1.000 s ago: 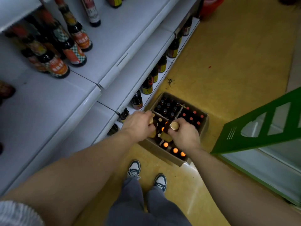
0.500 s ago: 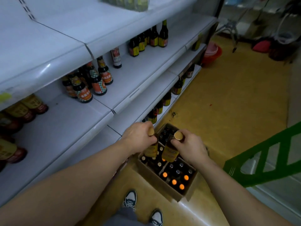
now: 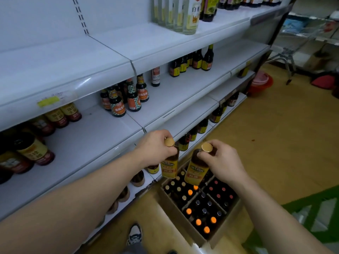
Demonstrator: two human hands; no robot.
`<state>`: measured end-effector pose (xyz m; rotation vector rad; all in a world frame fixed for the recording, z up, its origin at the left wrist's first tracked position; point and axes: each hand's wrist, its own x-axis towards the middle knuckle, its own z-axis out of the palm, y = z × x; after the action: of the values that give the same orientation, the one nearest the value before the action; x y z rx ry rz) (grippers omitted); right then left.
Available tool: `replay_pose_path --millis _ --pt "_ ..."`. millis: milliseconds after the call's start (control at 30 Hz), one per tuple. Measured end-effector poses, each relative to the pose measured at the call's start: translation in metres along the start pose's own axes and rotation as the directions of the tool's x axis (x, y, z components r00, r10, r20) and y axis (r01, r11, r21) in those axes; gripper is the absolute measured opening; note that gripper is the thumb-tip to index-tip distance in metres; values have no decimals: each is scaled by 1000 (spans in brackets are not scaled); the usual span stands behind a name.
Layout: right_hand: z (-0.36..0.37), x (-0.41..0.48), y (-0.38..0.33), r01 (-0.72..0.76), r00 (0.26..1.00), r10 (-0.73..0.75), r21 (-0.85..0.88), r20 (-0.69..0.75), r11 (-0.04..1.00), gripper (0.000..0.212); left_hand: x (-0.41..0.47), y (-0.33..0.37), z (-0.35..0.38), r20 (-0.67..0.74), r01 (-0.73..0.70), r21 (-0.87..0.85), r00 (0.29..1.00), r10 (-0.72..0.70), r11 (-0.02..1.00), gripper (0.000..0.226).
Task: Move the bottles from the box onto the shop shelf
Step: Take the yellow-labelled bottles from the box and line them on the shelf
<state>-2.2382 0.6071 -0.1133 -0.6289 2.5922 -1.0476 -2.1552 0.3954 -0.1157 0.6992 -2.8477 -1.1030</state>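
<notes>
Nearest us, the box (image 3: pixel 177 219) sits on the floor beside our shoe (image 3: pixel 134 234), most of its compartments still packed with capped bottles. A second ago both hands were down among those caps. Now each has drawn one bottle clear, and the pair hangs upright above the box's far corner, in front of the lower shelf edges.

The fingers of our left hand (image 3: pixel 156 149) are clenched round the neck of the left bottle (image 3: pixel 169 166), just under its gold cap. Those of our right hand (image 3: pixel 223 162) pinch the right bottle (image 3: pixel 197 170) at the neck in the same way. The two bottles hang close together; we cannot tell if they touch.

Our view has also swung up from the floor to the shelving, so we judge the lifting done and the placing next. Beyond the hands, the shelf (image 3: pixel 88 136) shows a broad bare stretch before the checked-label bottles (image 3: pixel 119 105). Farther along stand dark bottles with yellow labels (image 3: pixel 192 63), much like ours.
</notes>
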Motion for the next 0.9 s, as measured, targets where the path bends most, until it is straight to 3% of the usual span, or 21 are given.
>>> replay_pose_path --millis 400,900 --pt "17 3 -62 177 973 -179 27 148 984 11 -48 -41 -52 -156 101 -103 981 -117 989 17" --pt "56 -53 -197 363 896 -376 96 239 927 5 -176 -96 -162 -388 135 -137 904 -178 981 15"
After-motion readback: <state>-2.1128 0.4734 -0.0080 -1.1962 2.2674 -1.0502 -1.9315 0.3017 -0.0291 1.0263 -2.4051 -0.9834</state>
